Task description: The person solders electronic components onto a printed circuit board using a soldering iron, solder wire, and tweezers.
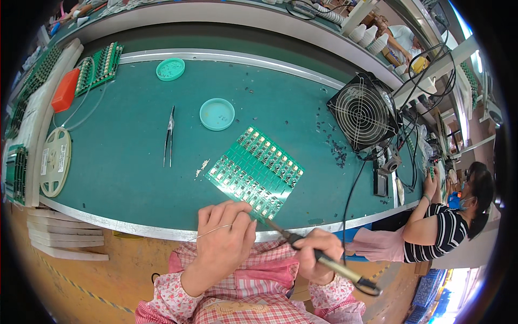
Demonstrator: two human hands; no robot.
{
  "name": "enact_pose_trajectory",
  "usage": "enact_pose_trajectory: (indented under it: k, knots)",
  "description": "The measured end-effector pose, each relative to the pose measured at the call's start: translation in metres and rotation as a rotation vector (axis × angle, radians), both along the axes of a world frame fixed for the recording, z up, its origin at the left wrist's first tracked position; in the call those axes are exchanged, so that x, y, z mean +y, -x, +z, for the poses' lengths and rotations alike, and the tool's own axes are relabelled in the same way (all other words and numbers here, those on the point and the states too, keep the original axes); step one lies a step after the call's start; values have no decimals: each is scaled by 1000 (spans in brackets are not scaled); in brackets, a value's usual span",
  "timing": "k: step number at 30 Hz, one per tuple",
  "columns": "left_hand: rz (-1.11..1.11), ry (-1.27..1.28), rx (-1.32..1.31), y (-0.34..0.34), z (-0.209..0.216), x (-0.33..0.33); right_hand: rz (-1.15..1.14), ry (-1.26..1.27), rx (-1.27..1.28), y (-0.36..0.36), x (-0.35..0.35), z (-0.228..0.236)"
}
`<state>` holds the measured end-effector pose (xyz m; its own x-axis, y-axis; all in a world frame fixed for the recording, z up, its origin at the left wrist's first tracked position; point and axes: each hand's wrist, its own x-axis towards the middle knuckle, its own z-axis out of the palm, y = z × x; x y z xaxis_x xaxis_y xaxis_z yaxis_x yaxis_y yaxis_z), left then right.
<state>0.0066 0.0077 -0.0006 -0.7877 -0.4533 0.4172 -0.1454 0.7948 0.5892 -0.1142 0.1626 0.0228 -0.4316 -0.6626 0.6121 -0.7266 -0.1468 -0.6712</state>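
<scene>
A green circuit board panel [256,173] with rows of small components lies tilted on the green mat, just beyond my hands. My left hand [224,232] is closed at the panel's near edge, with a thin silvery solder wire [213,231] running across its fingers. Wrapped round the handle of a soldering iron [332,264] is my right hand [319,254]. The iron's tip points left toward the panel's near corner; whether it touches is not clear. Tweezers [169,137] lie left of the panel, near a little heap of pale parts [202,168].
Two turquoise dishes [217,128] stand behind the panel. A black fan [362,112] and cables are at the right, with dark bits scattered beside it. At left are a component reel [55,162], a red-orange box [66,90] and more boards [100,67]. Another person [437,227] works at right.
</scene>
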Motion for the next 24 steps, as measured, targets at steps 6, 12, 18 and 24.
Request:
enact_pose_trajectory:
  k: [6, 12, 18, 24]
  knots:
    - [-13, -39, -4, 2, 4, 1, -245, 71, -741, 12, -2, -8]
    - [4, -22, -13, 3, 2, 1, -201, 19, -793, 21, -10, -13]
    - [18, -15, -41, 6, 3, 2, -188, -12, -786, 24, -14, -12]
    - [36, 19, -55, 10, 3, 1, -163, -33, -765, 25, -16, -10]
